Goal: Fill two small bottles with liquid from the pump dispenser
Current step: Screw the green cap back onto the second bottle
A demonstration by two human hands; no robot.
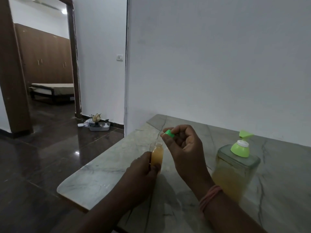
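Observation:
My left hand (pixel 143 169) grips a small clear bottle (pixel 157 154) full of orange-yellow liquid, held upright above the marble table (pixel 104 179) with its neck uncovered. Just above and to the right of the bottle's mouth, my right hand (pixel 183 148) pinches a small green cap (pixel 169 133) between thumb and fingertips. The pump dispenser (pixel 235 167), a square clear bottle with a light-green pump head and yellow liquid, stands on the table to the right of my right wrist. Only one small bottle is visible.
The table stands against a white wall (pixel 218 64), and its left edge drops to a dark polished floor. On the floor near an open doorway (pixel 45 64) lies a grey tray with small items (pixel 99 126).

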